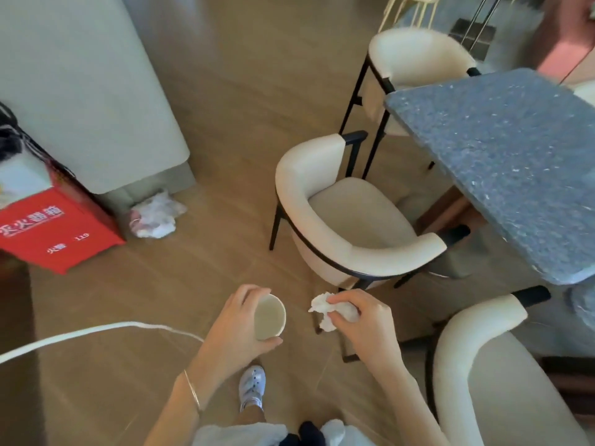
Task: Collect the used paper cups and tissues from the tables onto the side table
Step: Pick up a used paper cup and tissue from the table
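Lower centre of frame: paper cup [269, 317] gripped round wall by left hand [230, 329] — likely light, thin, crushable; gentle mid-wall hold. Beside it, crumpled tissue [322, 304] bunched in right hand [367, 326] — soft, weightless.

Floor [225, 107]: tan, wood-look boards.
Middle chair [347, 214]: cream tub seat on black legs, standing on the floor.
Table [502, 162]: blue-grey speckled top, just right of the middle chair.
Far chair [415, 56]: same kind, behind the middle chair, at the table's far corner.
Near chair [483, 365]: same kind, in front and to the right of the middle chair.
Red box [61, 233]: on the floor, well left of the middle chair, with white lettering.
Crumpled white wad [156, 215]: on the floor between the middle chair and the red box, against a pale column's base [154, 185].
Shoe [252, 386]: pale, on the floor in front of the middle chair.
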